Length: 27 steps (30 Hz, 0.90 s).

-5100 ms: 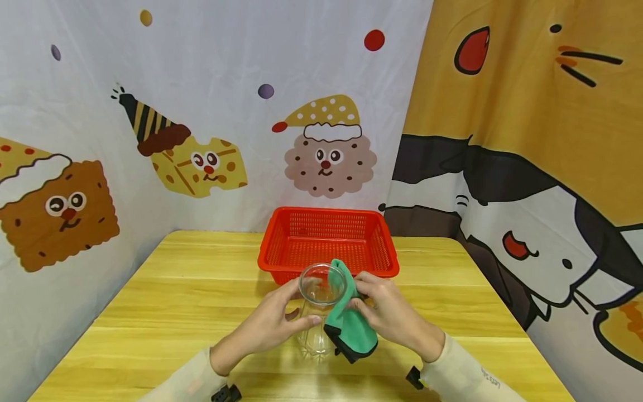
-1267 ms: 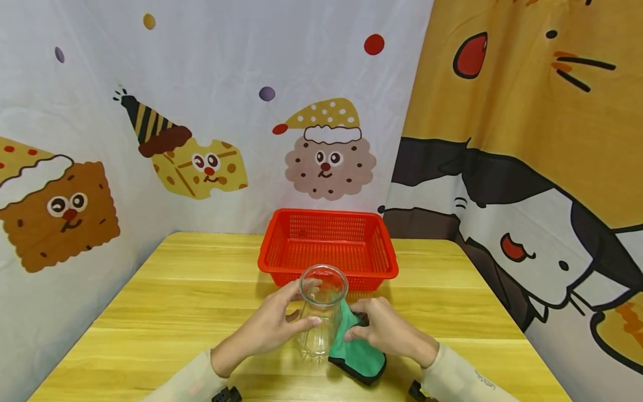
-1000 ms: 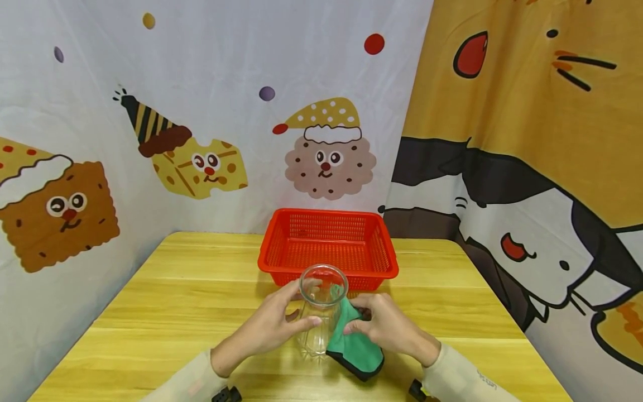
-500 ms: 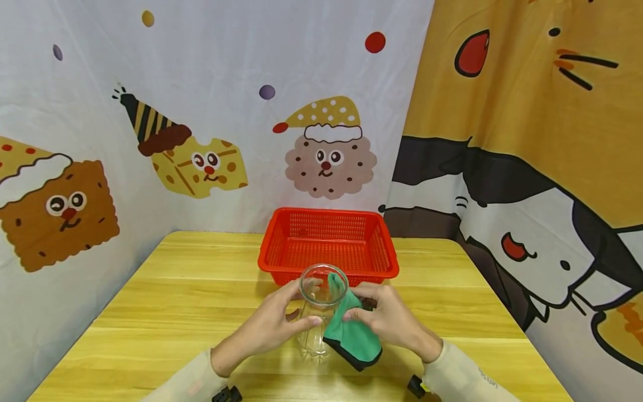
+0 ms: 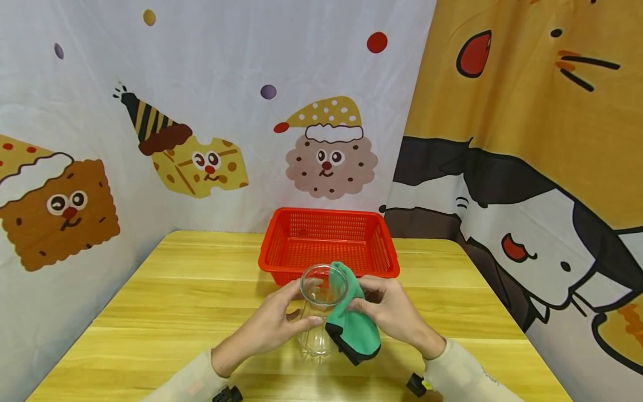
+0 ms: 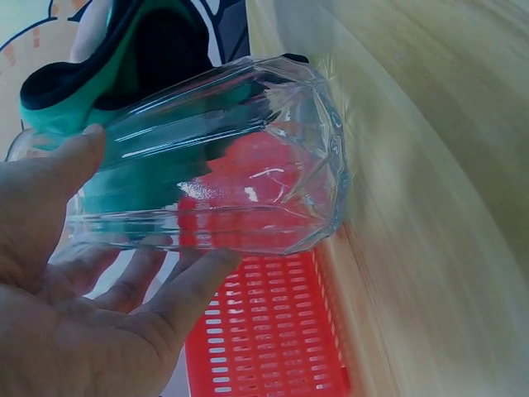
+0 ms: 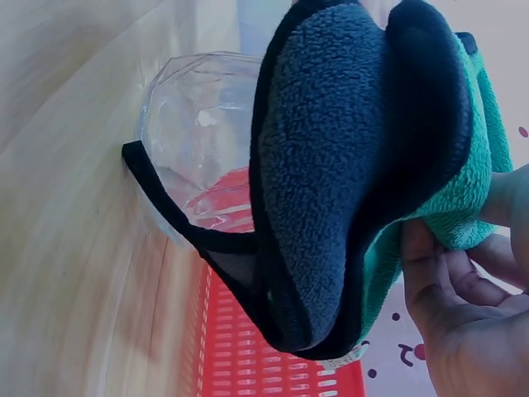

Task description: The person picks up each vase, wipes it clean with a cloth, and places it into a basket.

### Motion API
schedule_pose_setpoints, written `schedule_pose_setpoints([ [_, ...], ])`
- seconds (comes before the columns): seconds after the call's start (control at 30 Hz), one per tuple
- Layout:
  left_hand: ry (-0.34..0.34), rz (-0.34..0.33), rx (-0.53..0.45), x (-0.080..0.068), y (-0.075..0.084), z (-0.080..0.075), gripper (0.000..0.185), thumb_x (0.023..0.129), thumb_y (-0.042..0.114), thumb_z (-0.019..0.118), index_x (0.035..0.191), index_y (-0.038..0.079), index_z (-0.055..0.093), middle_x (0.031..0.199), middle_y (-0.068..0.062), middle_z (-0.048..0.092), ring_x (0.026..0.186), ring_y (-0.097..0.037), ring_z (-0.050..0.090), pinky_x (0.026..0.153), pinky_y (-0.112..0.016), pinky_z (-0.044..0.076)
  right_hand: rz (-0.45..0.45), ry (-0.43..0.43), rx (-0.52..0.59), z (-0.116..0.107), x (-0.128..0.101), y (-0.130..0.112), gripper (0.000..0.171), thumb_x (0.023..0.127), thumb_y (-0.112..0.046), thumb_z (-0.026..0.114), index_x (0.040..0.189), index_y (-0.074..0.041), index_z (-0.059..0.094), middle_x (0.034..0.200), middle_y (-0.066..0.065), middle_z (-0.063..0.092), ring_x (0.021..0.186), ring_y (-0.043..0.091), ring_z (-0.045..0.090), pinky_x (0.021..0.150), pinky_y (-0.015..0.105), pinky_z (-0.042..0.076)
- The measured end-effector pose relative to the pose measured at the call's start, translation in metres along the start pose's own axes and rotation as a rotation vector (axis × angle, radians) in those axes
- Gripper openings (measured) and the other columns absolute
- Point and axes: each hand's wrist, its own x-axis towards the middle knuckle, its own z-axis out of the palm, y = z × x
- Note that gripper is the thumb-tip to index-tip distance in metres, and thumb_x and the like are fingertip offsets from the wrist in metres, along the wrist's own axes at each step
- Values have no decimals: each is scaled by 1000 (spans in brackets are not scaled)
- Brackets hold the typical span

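Note:
A clear glass jar (image 5: 315,339) with a round open mouth stands upright on the table. My left hand (image 5: 266,324) grips it from the left, thumb on the near side and fingers behind. In the left wrist view, the jar's faceted base (image 6: 318,165) meets the wooden tabletop. On the other side, my right hand (image 5: 397,312) pinches a green cloth (image 5: 360,334) with black edging, held along the jar's right wall near the rim. The right wrist view has the cloth's dark grey side (image 7: 318,157) and a black loop (image 7: 157,186) hanging from it; part of the jar is hidden behind.
Just behind the jar sits a red perforated plastic basket (image 5: 264,258). The light wooden table (image 5: 176,307) reaches back to a white curtain (image 5: 211,67) with cartoon prints, and a yellow printed curtain (image 5: 512,106) hangs to the right.
The right hand with the green cloth was lower about a second ago and has risen along the jar's right side towards the rim. Left hand and jar have stayed in place.

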Motion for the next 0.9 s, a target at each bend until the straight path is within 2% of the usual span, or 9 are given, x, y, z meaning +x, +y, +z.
schedule_pose_setpoints([
  [0.23, 7, 7, 4, 0, 1, -1, 67, 108, 35, 88, 166, 19, 59, 162, -10, 71, 151, -48, 67, 112, -59, 69, -46, 65, 32, -6, -1, -3, 27, 104, -1, 85, 130, -6, 86, 121, 16, 85, 98, 13, 87, 82, 35, 76],
  [0.5, 3, 3, 3, 1, 2, -2, 67, 108, 35, 88, 166, 20, 59, 163, -9, 70, 152, -47, 67, 113, -58, 69, -129, 92, 36, -25, 2, -10, 30, 103, 9, 81, 130, -3, 86, 119, 8, 83, 99, 10, 83, 79, 31, 74],
  [0.73, 6, 2, 10, 1, 2, -1, 69, 107, 34, 89, 167, 21, 59, 164, -10, 70, 152, -46, 67, 114, -60, 68, -107, 125, -18, -48, 1, -11, 32, 101, 12, 82, 131, -1, 86, 120, 2, 82, 99, 8, 83, 78, 30, 74],
  [0.9, -5, -12, 6, 3, 2, 0, 67, 107, 34, 89, 166, 21, 60, 162, -9, 70, 154, -43, 66, 115, -61, 67, -74, 178, -117, -69, -1, -13, 29, 101, 8, 84, 129, 0, 86, 122, -5, 82, 97, 7, 84, 78, 29, 74],
])
